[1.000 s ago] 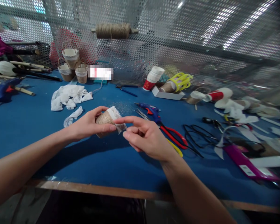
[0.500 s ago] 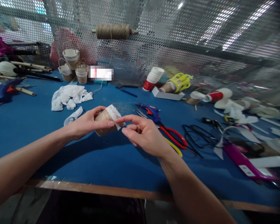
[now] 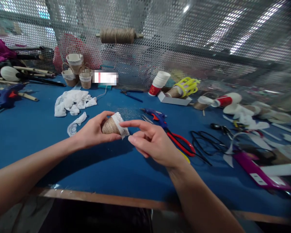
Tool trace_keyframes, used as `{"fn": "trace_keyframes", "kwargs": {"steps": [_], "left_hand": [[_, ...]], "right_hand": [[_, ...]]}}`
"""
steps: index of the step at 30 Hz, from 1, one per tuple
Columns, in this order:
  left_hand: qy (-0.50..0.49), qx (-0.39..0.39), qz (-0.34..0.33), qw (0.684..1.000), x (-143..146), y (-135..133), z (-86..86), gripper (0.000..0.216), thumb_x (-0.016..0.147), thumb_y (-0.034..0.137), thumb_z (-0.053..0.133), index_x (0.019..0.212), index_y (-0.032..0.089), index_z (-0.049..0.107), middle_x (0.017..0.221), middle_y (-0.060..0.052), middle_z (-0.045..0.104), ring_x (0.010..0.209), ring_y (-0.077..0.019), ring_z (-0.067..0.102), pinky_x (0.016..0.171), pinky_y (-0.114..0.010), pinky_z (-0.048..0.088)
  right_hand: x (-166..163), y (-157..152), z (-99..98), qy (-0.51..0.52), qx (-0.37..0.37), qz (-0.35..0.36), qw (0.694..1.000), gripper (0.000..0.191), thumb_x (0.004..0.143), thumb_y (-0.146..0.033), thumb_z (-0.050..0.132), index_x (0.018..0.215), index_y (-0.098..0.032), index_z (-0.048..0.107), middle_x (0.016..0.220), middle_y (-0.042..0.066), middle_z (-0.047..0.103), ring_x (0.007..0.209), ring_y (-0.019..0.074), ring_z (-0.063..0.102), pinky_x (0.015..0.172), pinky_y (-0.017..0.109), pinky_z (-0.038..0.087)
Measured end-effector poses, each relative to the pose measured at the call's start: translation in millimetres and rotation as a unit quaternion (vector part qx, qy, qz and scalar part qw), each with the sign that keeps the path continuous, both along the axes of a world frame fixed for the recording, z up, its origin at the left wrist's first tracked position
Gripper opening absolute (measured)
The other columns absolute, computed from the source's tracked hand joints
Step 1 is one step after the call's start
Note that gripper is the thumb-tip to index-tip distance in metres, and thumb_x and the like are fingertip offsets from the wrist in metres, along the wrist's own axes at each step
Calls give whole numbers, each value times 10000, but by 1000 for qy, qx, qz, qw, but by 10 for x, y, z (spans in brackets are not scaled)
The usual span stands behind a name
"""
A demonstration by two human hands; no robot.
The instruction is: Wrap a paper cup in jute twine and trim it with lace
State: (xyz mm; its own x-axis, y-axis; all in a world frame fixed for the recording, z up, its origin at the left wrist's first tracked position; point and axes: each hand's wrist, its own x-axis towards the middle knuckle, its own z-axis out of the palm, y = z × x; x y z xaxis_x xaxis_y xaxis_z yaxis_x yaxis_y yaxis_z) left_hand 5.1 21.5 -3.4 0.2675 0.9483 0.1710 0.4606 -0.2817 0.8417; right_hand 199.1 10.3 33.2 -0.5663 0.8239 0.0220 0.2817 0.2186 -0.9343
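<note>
The little cup (image 3: 111,125) is near the middle of the frame, a bit left, tipped on its side and held up over the blue desk (image 3: 126,181). My left hand (image 3: 94,129) is wrapped round it. My right hand (image 3: 150,137) is not gripping; its pointer finger touches the white lace (image 3: 117,118) at the wide end, and its thumb sits apart, close to the lace's bottom corner. I think I should hold the cup steady without squashing it, and press softly, bit by bit, so the lace lies flat.

The cup is narrow at one end. Its side is brown string wound round and round, and it looks scratchy. The lace looks thin and floppy. A curly lace strip (image 3: 72,129) lies left of the cup, with a crumpled lace heap (image 3: 71,100) behind it. To the right, a blue glue gun (image 3: 161,120) lies by scissors with red handles (image 3: 191,148). At the top of the frame, a fat string roll (image 3: 117,35) is by a metal wall (image 3: 160,16) full of tiny holes.
</note>
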Motion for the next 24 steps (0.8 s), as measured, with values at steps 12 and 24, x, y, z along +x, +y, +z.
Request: {"fn": "trace_keyframes", "kwargs": {"steps": [12,24], "left_hand": [[101,113,3,989,17,-20,-36,586,655,387,651,1152,150,451,1049,-104,573,936,-247,563,793,-383,464],[209,220,-2,953,-19,-43,-81,604,710,354,631,1235,191,379,993,-76,469,879,-212,541,753,-349,487]], "right_hand": [[-3,19,-9,3,-14,23,1000,330,811,-175,485,1134,-150,547,401,-118,377,360,36,312,369,171,250],[-3,90,-68,59,33,-79,995,252,803,-266,515,1025,-163,575,477,-89,423,426,61,387,439,205,327]]}}
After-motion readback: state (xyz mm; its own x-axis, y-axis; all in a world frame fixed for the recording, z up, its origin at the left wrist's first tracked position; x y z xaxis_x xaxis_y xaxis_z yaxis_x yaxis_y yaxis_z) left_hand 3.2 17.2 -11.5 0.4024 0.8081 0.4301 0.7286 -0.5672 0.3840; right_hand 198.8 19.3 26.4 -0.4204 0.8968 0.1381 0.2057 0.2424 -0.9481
